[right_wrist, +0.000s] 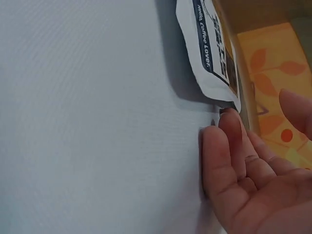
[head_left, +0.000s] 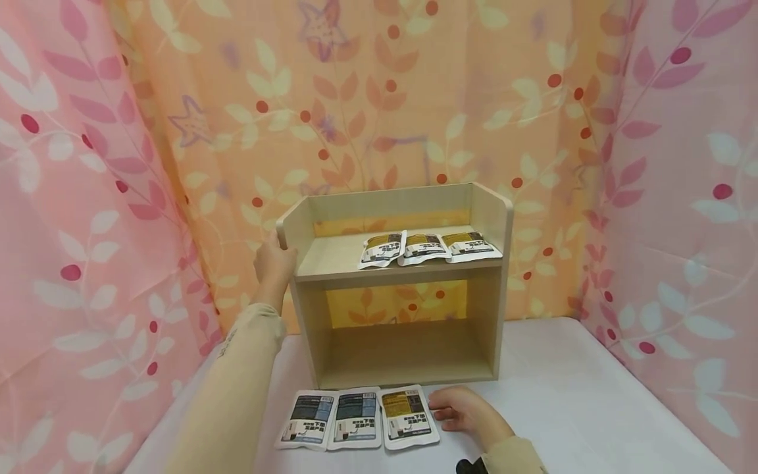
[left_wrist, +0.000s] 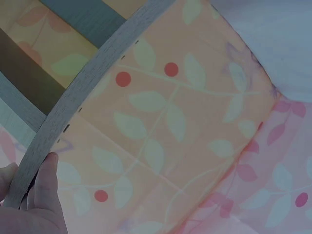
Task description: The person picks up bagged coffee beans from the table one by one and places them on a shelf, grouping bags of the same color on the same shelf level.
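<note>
My left hand (head_left: 276, 262) grips the upper left side panel of a small wooden shelf (head_left: 398, 270). In the left wrist view, thumb and fingers (left_wrist: 46, 183) lie on opposite faces of that panel. My right hand (head_left: 464, 409) rests on the table beside a coffee pouch with a yellow-brown label (head_left: 408, 417). The right wrist view shows its fingertips (right_wrist: 229, 124) at the corner of the pouch (right_wrist: 209, 58), with the thumb held apart; whether they touch is hard to tell. Left of that pouch lie two blue-labelled pouches, one in the middle (head_left: 357, 418) and one outermost (head_left: 306, 419).
Three yellow-brown-labelled pouches (head_left: 424, 247) lie in a row on the right part of the upper shelf. The shelf's lower compartment (head_left: 408, 345) has an open front. A white cloth (head_left: 568, 388) covers the table. Patterned curtains (head_left: 379, 99) stand behind and at both sides.
</note>
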`<state>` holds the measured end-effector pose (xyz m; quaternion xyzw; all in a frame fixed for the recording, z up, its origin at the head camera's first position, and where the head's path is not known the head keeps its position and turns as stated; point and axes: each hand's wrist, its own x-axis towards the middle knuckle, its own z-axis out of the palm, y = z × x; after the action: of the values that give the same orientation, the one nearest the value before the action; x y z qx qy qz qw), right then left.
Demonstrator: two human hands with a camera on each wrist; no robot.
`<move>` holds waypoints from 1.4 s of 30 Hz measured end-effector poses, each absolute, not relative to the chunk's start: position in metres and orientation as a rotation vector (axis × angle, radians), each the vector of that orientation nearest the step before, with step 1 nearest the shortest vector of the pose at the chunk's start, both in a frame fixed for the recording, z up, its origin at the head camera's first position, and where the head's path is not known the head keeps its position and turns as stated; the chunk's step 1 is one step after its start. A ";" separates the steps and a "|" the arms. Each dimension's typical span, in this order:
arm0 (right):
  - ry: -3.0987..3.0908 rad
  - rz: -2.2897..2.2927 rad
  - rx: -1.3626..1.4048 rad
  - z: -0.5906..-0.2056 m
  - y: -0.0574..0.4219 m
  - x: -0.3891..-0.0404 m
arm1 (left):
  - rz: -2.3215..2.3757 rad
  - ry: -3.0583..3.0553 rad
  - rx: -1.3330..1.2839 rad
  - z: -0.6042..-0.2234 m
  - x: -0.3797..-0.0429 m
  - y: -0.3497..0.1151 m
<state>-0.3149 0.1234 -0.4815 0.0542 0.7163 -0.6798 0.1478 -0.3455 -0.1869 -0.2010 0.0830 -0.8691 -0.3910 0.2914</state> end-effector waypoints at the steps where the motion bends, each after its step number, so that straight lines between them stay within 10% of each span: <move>1: 2.092 -1.924 0.171 -0.481 0.120 -0.317 | -1.038 -2.314 0.220 -0.200 -0.345 -0.188; 42: 2.640 -1.613 0.195 -0.476 0.080 -0.320 | -1.050 -2.311 0.190 -0.197 -0.346 -0.187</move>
<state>-0.3203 0.0802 -0.4764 0.0629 0.8515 -0.5201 0.0209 -0.3464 -0.1870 -0.1966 0.0713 -0.8678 -0.3945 0.2936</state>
